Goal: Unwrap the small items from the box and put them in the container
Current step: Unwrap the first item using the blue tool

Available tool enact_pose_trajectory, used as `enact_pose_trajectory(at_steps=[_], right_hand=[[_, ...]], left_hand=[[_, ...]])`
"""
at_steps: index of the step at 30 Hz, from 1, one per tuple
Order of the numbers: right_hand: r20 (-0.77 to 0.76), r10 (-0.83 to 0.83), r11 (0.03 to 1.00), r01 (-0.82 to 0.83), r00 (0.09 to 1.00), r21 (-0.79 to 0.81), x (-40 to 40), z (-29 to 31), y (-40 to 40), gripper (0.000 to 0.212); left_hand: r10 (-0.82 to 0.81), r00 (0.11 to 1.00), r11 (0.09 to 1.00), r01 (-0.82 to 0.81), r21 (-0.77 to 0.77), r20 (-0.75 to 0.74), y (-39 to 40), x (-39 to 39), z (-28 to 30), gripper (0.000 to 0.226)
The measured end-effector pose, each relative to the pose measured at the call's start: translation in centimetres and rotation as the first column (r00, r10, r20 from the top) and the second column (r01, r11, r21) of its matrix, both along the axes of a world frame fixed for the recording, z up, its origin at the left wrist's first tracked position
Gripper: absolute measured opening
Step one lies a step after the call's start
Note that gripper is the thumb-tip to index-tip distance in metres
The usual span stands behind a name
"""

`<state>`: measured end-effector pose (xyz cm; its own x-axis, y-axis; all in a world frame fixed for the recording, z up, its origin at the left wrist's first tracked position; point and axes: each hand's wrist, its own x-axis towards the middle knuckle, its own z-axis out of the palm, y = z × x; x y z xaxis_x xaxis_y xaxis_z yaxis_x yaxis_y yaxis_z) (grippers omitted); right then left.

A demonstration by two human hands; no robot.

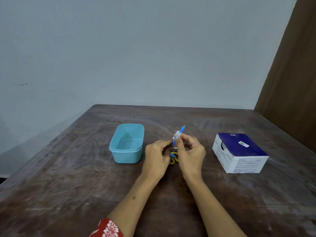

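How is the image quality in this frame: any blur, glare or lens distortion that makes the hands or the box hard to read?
Head view: soft, even light, no hard shadows; dull sheen on the table; wide-angle bowing of its edges; the small blue item and both hands (left hand, right hand) slightly blurred; print on the box illegible.

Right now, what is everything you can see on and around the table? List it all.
container: one, light blue, open, no contents seen, table left of centre
box: one, blue top with white sides, table right
small blue item: one, blue, wrapper partly on, held above table centre
yellow-handled thing: one, mostly hidden under the hands
table: one, dark brown
sleeve: one, red and white, bottom edge
hands: left hand, right hand, both pinching the item
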<state>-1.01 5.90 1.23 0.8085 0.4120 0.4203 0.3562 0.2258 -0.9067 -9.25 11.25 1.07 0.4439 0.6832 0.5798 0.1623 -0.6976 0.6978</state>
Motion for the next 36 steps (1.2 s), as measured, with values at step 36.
enact_pose_trajectory(at_steps=[36], right_hand=[[-0.004, -0.035, 0.999, 0.035, 0.999, 0.025, 0.3, 0.5, -0.1, 0.005]], left_hand=[[-0.016, 0.998, 1.000, 0.015, -0.024, -0.062, 0.6, -0.1, -0.6, 0.030]])
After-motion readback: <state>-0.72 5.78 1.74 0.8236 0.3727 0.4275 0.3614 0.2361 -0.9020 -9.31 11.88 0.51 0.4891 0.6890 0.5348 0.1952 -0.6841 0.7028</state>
